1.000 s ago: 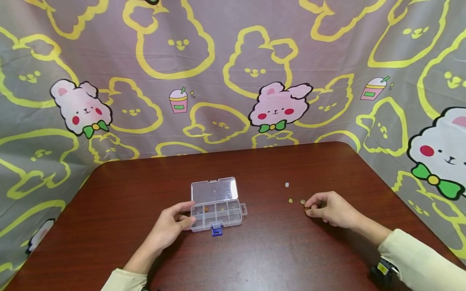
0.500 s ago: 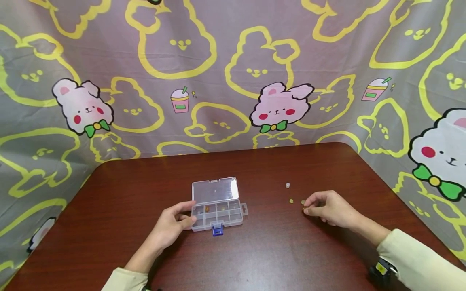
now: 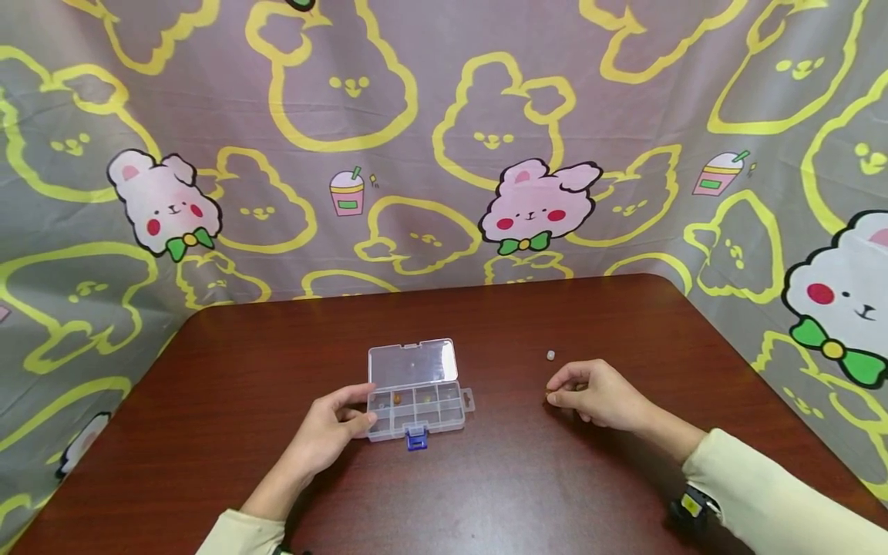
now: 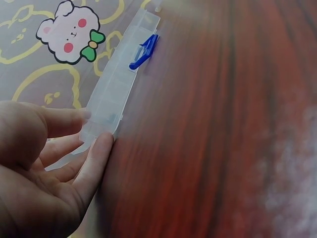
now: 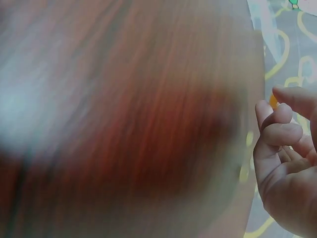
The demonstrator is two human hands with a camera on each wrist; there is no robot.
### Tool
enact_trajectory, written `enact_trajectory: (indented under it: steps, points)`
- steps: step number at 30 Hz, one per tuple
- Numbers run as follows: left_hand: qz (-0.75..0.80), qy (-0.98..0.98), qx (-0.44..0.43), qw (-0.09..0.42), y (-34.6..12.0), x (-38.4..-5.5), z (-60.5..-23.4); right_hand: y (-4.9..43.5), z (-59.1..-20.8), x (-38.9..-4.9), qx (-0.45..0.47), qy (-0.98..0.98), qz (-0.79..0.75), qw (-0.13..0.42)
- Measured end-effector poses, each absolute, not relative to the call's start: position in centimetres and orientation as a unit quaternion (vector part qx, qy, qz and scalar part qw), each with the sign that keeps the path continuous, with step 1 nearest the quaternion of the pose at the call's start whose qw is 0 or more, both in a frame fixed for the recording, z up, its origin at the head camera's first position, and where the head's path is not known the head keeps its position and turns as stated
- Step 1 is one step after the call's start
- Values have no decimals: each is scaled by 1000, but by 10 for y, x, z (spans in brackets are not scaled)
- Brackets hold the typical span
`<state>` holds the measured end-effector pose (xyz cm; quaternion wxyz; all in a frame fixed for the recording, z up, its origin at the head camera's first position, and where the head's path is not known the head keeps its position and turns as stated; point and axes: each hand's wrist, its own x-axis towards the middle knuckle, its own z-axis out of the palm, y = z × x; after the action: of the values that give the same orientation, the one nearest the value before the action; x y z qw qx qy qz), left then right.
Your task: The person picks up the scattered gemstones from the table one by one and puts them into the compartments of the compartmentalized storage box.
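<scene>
My left hand [image 3: 322, 435] grips the left end of a clear plastic compartment box [image 3: 440, 425], thumb and fingers on its side walls. The box lies flat with its transparent lid [image 3: 412, 364] raised at the back and a blue latch [image 3: 416, 440] at the front. Several compartments hold small beads, among them an orange-brown one [image 3: 398, 399]. To the right, my right hand [image 3: 600, 397] pinches a small orange bead [image 5: 273, 101] between thumb and fingertip, just above the table. A white bead [image 3: 551, 355] lies behind that hand.
Brown wooden table [image 3: 486, 493] under both hands. A hanging tab [image 3: 468, 399] sticks out at the box's right end. A patterned curtain [image 3: 416, 177] surrounds the table's back and sides.
My right hand has lifted the orange bead and moved left with it, toward the box. The two yellowish beads are now hidden in the head view. My left hand keeps its hold.
</scene>
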<state>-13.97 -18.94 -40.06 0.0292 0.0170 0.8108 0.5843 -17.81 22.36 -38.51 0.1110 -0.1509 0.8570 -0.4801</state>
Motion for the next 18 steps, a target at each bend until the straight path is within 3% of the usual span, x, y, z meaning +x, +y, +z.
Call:
enact_trajectory:
  steps: [18]
  points:
    - [589,808,19,24,-189,-139,-401,161,-378,-185,-207,848,-477,104]
